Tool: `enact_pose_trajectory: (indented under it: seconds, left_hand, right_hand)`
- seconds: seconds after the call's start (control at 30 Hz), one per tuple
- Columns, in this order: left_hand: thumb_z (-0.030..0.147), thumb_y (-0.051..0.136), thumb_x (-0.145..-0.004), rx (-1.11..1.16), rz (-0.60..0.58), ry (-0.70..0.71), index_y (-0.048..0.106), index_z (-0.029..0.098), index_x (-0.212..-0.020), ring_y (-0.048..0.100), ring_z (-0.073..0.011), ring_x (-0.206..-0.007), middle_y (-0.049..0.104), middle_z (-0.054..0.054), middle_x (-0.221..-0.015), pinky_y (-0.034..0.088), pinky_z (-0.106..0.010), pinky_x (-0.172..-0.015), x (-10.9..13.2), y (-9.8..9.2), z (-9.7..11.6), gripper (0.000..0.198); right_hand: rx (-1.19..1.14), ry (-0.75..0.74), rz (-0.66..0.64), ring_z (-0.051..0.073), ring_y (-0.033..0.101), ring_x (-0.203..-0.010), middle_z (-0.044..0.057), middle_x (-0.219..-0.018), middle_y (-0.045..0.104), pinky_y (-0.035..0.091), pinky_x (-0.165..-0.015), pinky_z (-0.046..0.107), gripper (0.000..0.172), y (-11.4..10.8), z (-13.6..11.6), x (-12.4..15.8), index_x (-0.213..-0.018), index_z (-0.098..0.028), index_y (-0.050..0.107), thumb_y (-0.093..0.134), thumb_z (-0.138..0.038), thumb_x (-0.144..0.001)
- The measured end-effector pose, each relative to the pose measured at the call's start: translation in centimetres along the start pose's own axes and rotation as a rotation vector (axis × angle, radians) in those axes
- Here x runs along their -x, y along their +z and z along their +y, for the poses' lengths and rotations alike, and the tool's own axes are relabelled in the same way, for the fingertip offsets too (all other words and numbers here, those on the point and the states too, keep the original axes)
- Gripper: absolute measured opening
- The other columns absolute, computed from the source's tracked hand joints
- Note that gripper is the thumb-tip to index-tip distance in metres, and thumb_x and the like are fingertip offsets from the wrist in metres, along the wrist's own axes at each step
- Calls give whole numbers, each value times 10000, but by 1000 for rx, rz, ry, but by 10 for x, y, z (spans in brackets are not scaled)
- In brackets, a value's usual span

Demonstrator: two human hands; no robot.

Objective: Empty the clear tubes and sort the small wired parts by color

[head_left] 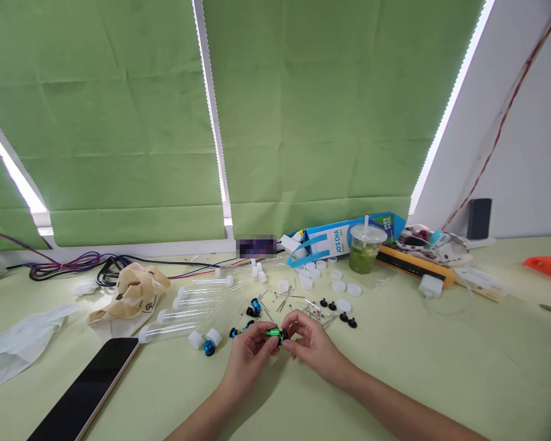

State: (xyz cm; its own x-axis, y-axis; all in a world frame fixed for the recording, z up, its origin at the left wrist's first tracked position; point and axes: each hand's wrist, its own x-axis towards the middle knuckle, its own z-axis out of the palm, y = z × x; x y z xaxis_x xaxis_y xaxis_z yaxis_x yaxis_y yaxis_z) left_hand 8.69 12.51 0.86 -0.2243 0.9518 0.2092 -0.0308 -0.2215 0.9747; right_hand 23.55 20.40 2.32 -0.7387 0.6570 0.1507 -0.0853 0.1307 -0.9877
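Between my two hands is a small shiny green metal part with black ends (273,332). My left hand (250,352) pinches it from the left with thumb and fingers. My right hand (313,344) is closed on its dark right end; the fingertips hide the exact grip. Just beyond lie blue-and-black metal parts (254,307) and several thin metal rods (282,301). A round blue piece (209,348) rests left of my left hand, beside white caps (213,336). Small black knob-like pieces (344,316) lie right of my right hand.
Clear tubes with white ends (183,315) lie left, near a cream cloth bag (140,294) and a phone (89,386). Behind are white round caps (338,286), a lidded drink cup (365,254) and a blue-white bag (330,242). A power strip (413,265) lies right.
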Motion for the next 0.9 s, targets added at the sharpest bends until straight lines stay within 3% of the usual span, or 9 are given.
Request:
enact_pose_trajectory:
  seconds: [0.17, 0.33, 0.5, 0.67, 0.8, 0.9]
  left_hand:
    - [296, 624, -771, -51, 1, 3, 616, 136, -938, 578, -143, -668, 664, -64, -782, 465, -264, -643, 1, 0, -1, 232]
    - [297, 620, -774, -39, 12, 2, 612, 136, -940, 585, -149, -698, 665, -75, -836, 476, -274, -663, 1, -1, -5, 231]
    - [298, 614, -780, -75, 11, 14, 612, 139, -943, 580, -146, -690, 662, -65, -811, 471, -267, -655, 1, -3, -3, 228]
    - [304, 610, -784, -89, -7, 12, 611, 139, -954, 578, -145, -669, 658, -65, -798, 468, -268, -641, 2, -2, -3, 237]
    - [302, 612, -783, -89, -11, 6, 608, 135, -950, 567, -139, -664, 662, -70, -795, 460, -259, -632, 3, -1, -5, 236]
    - [307, 610, -784, -68, -7, -7, 607, 134, -945, 562, -134, -661, 660, -72, -812, 460, -258, -634, 3, -1, -6, 236]
  right_hand:
    - [-37, 62, -43, 124, 559, -596, 1, -696, 551, 478, -530, 261, 260, -2, 0, -3, -909, -166, 531, 572, -396, -796]
    - [13, -19, -11, 149, 572, -820, 25, -864, 573, 480, -707, 263, 276, -3, -3, -2, -908, -180, 551, 679, -332, -717]
    - [18, 84, -52, 132, 566, -602, 25, -701, 586, 475, -531, 261, 295, -4, -1, -4, -889, -152, 557, 554, -432, -797]
    - [-9, -1, -18, 159, 580, -823, 33, -870, 587, 491, -654, 254, 336, -4, -5, -4, -948, -180, 550, 699, -336, -690]
    - [3, 104, -53, 129, 564, -590, 22, -687, 585, 478, -514, 253, 311, -3, -5, -4, -881, -142, 580, 595, -428, -761]
    - [34, 18, 6, 163, 584, -796, 35, -838, 595, 494, -626, 248, 345, -3, -5, -3, -892, -166, 578, 724, -360, -646]
